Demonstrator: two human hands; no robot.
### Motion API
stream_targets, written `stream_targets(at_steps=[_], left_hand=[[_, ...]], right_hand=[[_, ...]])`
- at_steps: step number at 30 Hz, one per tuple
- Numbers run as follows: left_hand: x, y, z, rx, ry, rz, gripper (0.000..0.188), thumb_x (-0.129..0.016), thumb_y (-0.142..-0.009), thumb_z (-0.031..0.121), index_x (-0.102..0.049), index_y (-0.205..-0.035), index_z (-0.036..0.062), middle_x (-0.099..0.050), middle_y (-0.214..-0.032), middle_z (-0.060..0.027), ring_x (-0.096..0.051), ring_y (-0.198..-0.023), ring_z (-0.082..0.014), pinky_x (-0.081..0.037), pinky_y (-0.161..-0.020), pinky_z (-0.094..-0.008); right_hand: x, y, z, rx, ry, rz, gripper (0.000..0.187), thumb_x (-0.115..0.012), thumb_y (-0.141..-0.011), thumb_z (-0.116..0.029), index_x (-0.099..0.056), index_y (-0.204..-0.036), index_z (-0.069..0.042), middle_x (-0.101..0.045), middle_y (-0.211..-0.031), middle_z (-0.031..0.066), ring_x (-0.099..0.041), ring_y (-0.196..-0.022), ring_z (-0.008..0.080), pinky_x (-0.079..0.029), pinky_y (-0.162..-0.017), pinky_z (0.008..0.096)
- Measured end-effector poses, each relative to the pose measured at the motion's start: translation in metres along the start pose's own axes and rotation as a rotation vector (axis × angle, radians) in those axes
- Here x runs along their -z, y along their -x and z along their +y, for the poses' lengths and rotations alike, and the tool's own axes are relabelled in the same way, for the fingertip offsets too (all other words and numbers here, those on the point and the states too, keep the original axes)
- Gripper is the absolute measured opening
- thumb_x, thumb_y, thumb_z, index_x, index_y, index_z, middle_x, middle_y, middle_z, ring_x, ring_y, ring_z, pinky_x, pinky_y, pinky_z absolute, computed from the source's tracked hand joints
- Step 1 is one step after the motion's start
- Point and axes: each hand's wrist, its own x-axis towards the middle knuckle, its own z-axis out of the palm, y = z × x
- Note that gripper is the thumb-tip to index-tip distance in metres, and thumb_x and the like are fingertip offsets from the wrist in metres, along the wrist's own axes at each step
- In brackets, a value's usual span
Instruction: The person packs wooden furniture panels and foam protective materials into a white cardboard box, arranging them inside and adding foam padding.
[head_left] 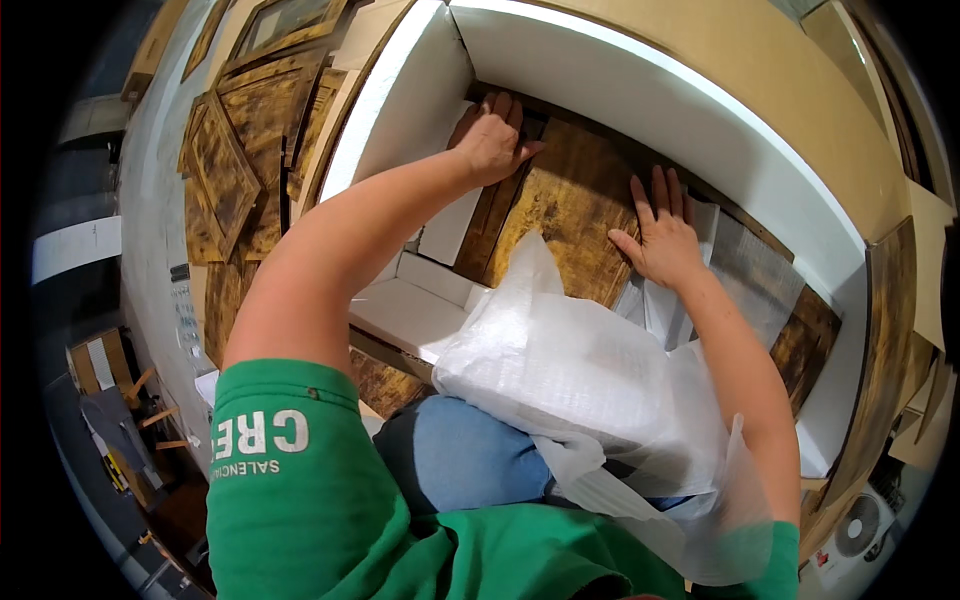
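The head view looks steeply down from the left of two fisheye cameras on the wearer's head, past the green shirt (290,520) into a foam-lined box (620,90). It sits near enough that the left forearm (380,205) and right forearm (742,350) loom large. Straight edges bow outward; toward the dark rim, shapes seem too stretched to judge distance.

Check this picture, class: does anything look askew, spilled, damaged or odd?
Yes: a framed wooden panel at upper left lies crooked across a larger brown panel, not squarely stacked. The white wrap is crumpled and trailing rather than flat. No spill shows.
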Motion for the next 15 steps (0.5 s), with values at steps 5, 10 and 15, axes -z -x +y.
stream_targets(at_steps=[5,10,15], left_hand=[[0.004,0.004,0.008,0.16,0.279,-0.068,0.064,-0.052,-0.089,0.045,-0.043,-0.121,-0.0092,-0.05,-0.108,-0.0257,-0.044,-0.105,-0.0413,-0.032,-0.1,-0.048],[0.0,0.009,0.005,0.198,0.364,0.01,0.058,-0.054,-0.088,0.042,-0.043,-0.126,-0.0006,-0.05,-0.113,-0.0236,-0.045,-0.107,-0.0403,-0.032,-0.1,-0.0458],[0.0,0.006,0.002,0.149,0.438,0.091,0.054,-0.055,-0.087,0.041,-0.049,-0.124,0.0034,-0.049,-0.123,-0.024,-0.043,-0.115,-0.0398,-0.032,-0.102,-0.045]], right_hand=[[0.005,-0.001,0.0,0.003,-0.035,0.0,0.078,-0.044,-0.085,-0.062,-0.029,-0.143,-0.013,-0.021,-0.148,0.0219,-0.016,-0.137,0.0397,-0.016,-0.11,0.0516],[0.007,-0.002,-0.004,0.004,-0.024,0.017,0.076,-0.045,-0.085,-0.061,-0.031,-0.142,-0.013,-0.024,-0.146,0.0223,-0.018,-0.136,0.0398,-0.018,-0.109,0.0514],[0.016,0.007,-0.013,0.038,-0.07,0.047,0.061,-0.056,-0.085,-0.045,-0.043,-0.133,-0.01,-0.03,-0.142,0.0216,-0.027,-0.132,0.0389,-0.023,-0.108,0.0502]])
